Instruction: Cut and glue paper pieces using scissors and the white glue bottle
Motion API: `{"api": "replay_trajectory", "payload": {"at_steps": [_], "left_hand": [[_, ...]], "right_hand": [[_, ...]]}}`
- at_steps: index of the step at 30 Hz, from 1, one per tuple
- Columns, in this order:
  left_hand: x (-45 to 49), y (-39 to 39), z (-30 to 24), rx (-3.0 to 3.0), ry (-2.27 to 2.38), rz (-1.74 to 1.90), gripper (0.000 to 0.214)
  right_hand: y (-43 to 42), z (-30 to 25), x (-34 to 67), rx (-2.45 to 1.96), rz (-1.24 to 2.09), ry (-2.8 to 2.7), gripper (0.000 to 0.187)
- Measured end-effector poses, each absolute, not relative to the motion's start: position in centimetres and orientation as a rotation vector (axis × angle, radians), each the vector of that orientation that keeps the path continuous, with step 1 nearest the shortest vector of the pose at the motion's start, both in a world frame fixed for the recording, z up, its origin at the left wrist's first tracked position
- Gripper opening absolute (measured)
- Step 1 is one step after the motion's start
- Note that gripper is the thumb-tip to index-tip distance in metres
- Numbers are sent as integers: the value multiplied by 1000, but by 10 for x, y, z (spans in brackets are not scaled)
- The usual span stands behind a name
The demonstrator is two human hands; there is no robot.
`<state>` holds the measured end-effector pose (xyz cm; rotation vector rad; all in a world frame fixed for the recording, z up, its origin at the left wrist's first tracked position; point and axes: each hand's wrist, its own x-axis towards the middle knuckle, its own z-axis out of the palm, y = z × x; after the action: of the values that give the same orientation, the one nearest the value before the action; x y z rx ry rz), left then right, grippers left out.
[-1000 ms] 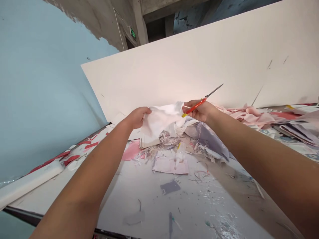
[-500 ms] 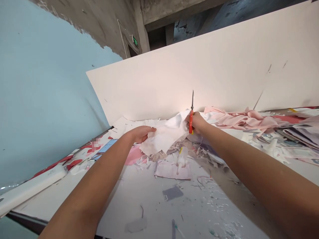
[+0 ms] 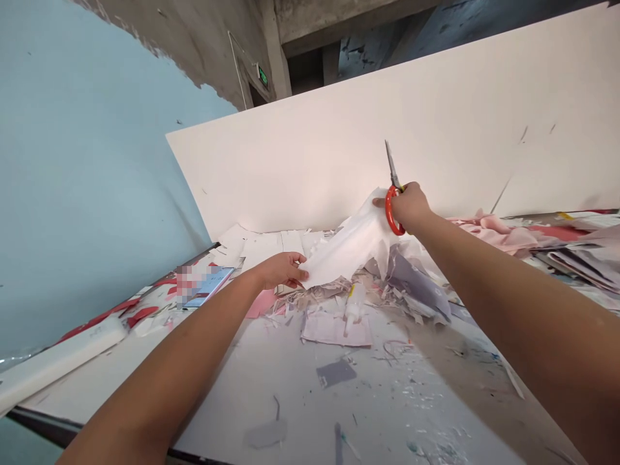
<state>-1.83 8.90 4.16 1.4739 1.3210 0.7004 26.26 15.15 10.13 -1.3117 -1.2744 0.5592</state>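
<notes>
A white piece of fabric point(image 3: 349, 247) is stretched between my two hands above a heap of cuttings. My left hand point(image 3: 283, 269) pinches its lower left corner, low over the table. My right hand point(image 3: 409, 205) is raised and closed on the fabric's upper end and on red-handled scissors point(image 3: 392, 194), whose blades point up toward the white board behind.
The white table point(image 3: 378, 400) is strewn with paper and cloth scraps. A small glue bottle point(image 3: 353, 303) lies on a pale pink sheet point(image 3: 334, 328). Pink fabric point(image 3: 498, 231) and stacked sheets lie at right. A white upright board point(image 3: 460, 129) backs the table; a white roll point(image 3: 53, 361) lies at left.
My right hand has lifted the fabric's end and the scissors higher, blades now upright. My left hand has come down and nearer, pulling the fabric taut at a slant.
</notes>
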Motion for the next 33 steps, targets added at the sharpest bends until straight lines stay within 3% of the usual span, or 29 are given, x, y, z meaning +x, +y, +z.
{"api": "replay_trajectory", "payload": {"at_steps": [7, 12, 20, 24, 30, 33], "left_hand": [[-14, 87, 18, 1391, 1380, 845, 28], [-15, 85, 6, 1338, 1409, 900, 27], [-16, 84, 3, 1298, 1402, 960, 24], [-17, 80, 4, 1296, 1401, 1016, 23], [-18, 74, -5, 1301, 1363, 1083, 21], [-18, 73, -12, 1303, 1347, 1078, 21]], "right_hand": [[154, 94, 270, -1899, 181, -1560, 56], [151, 95, 277, -1919, 228, -1590, 53], [132, 115, 274, -1737, -1, -1547, 60], [107, 119, 241, -1561, 155, -1769, 61], [69, 96, 202, -1257, 975, -1953, 44], [55, 78, 200, -1335, 1125, -1880, 44]]}}
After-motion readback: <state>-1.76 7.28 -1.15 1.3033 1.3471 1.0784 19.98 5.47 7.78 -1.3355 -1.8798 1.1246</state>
